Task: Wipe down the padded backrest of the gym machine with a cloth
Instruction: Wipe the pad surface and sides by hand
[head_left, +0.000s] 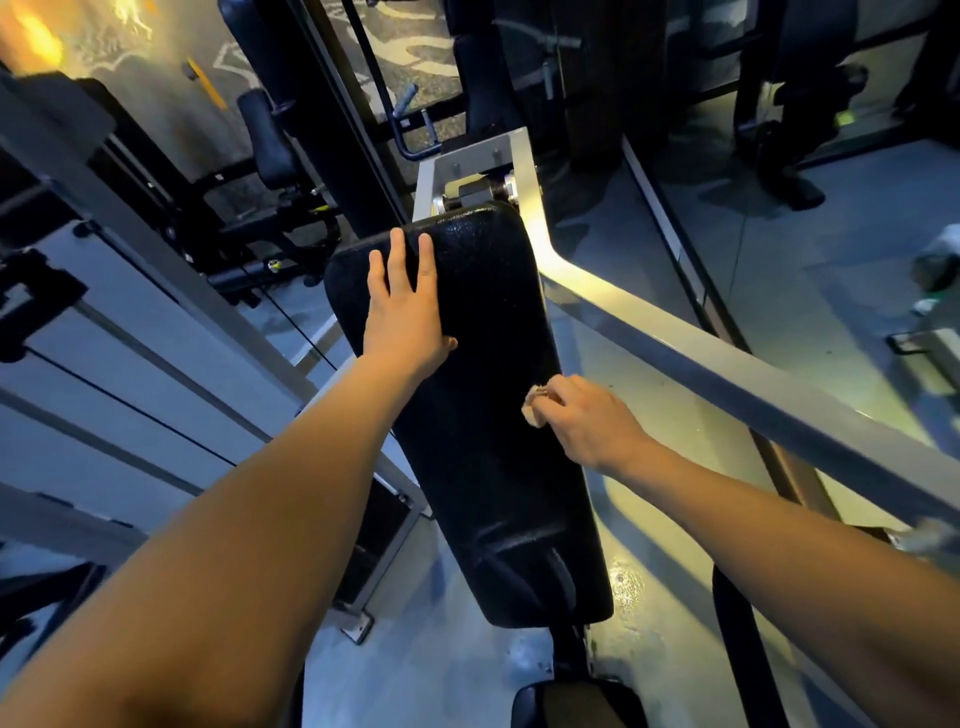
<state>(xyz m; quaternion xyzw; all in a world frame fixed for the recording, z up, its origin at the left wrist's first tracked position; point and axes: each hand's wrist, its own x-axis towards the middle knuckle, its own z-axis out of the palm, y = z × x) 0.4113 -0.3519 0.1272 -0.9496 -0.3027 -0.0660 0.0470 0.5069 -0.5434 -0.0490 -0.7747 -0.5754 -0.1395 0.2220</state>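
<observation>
The backrest (483, 467) is a long black pad with a pebbled surface. It runs up the centre of the view, from near the person to a grey bracket (478, 176) at its far end.

The left hand (408, 306) lies flat on the upper left part of the pad. Its fingers (399, 254) are straight and slightly spread, pointing toward the far end, with the thumb laid out to the right. It holds nothing.

The right hand (587, 421) is at the pad's right edge, about midway along its length. Its fingers are curled around a small pale cloth (535, 402). The cloth is bunched, protrudes at the fingertips and touches the pad surface. The two hands are apart.

A grey frame bar (727, 374) passes to the right of the pad, above the floor (649, 597). Other dark machines (270, 150) stand to the left and beyond.
</observation>
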